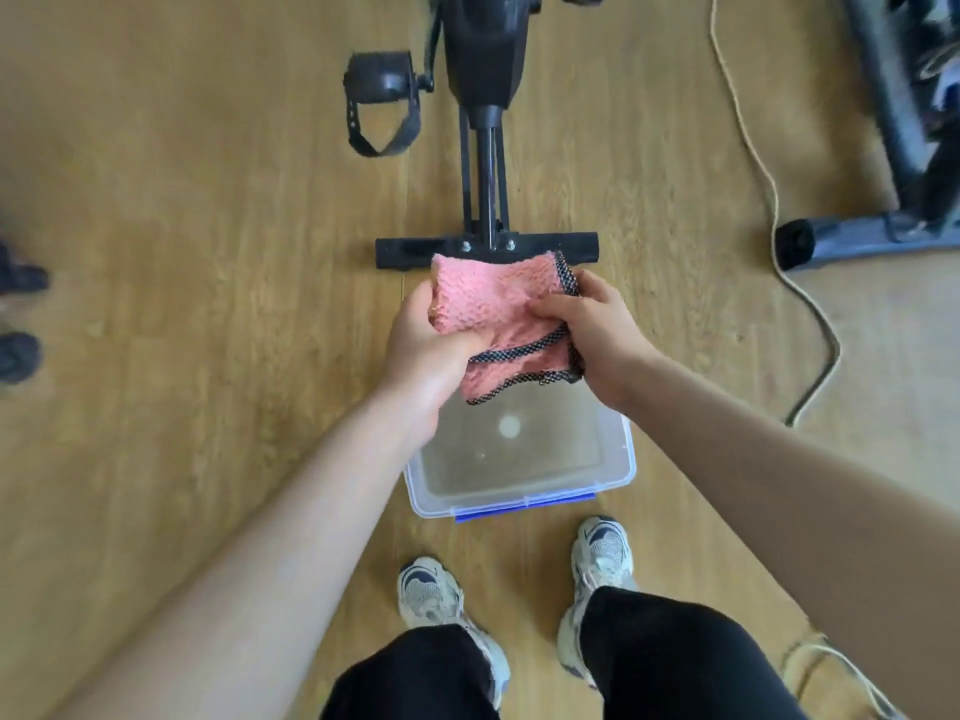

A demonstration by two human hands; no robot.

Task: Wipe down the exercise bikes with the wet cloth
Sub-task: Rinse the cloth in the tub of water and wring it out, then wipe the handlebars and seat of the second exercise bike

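While both hands, left hand (426,335) and right hand (597,324), grip the pink cloth (498,314) bunched above the water tub (621,459), likely so drips fall inside, the black bike (485,148) waits just beyond.

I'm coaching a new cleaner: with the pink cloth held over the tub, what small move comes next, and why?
Probably twist the pink cloth once over the clear tub: the left hand and right hand both grip it bunched above it, and the bike's base bar lies just ahead.
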